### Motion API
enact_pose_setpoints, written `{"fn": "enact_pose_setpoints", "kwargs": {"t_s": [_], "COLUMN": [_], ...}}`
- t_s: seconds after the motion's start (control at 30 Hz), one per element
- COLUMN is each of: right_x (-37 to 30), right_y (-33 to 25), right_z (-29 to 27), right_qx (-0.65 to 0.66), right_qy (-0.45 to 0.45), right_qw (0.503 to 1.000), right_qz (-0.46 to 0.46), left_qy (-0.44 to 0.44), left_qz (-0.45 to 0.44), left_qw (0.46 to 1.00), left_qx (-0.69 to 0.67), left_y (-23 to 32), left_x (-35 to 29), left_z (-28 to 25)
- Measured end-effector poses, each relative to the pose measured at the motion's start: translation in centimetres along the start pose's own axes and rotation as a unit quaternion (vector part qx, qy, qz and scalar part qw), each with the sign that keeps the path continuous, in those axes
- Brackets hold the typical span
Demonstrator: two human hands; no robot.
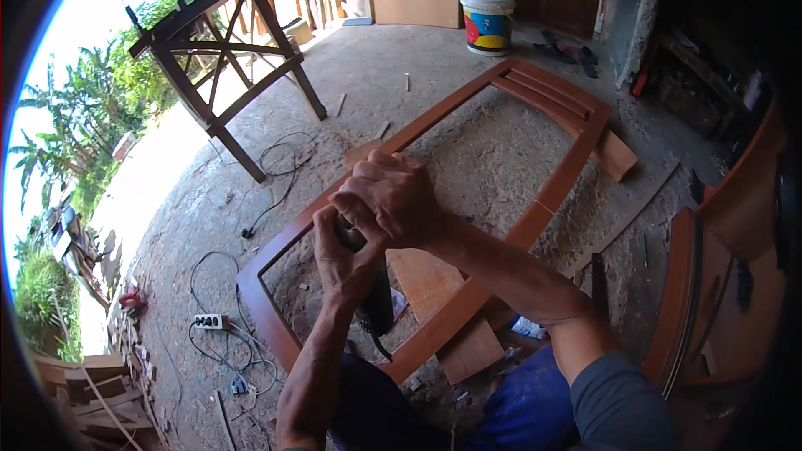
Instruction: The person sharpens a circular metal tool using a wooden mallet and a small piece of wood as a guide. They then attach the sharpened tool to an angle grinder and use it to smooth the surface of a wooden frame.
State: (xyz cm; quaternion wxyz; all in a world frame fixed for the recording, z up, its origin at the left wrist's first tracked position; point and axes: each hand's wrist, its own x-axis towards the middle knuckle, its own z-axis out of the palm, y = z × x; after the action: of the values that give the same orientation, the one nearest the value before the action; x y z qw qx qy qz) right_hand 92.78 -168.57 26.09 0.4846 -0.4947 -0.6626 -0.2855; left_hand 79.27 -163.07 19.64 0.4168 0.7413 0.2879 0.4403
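Observation:
My left hand (347, 255) is closed round a black corded power tool (378, 301). Its dark body slants down toward my knees, with the cord at its lower end; the hands hide its working end, so its exact kind does not show. Over the front of it my right hand (393, 200) is clenched, knuckles up, just above and beyond the left. Both hands are over the near left part of a reddish-brown wooden frame (518, 234), which has an open middle and several slats at its far end. Wooden boards (468, 351) lie beneath the frame.
Left of the frame, a white power strip (210, 321) and loose cables (284, 175) lie on the rough concrete floor. A dark wooden trestle (225, 67) stands at the far left. At the back is a colourful bucket (487, 23); curved wooden pieces (677, 292) rest at the right.

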Motion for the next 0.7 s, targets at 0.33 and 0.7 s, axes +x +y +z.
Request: {"fn": "enact_pose_setpoints", "kwargs": {"t_s": [0.33,0.7], "right_x": [-5.7,-3.4], "right_y": [-2.6,-2.5], "right_z": [2.0,0.5], "right_qx": [0.633,0.633], "right_qy": [-0.069,-0.091], "right_qw": [0.61,0.551], "right_qz": [0.472,0.537], "left_qy": [-0.048,-0.038], "left_qz": [-0.122,-0.01], "left_qw": [0.905,0.994], "left_qx": [-0.404,0.106], "left_y": [1.3,-2.1], "left_x": [2.4,0.1], "left_z": [-5.0,-15.0]}}
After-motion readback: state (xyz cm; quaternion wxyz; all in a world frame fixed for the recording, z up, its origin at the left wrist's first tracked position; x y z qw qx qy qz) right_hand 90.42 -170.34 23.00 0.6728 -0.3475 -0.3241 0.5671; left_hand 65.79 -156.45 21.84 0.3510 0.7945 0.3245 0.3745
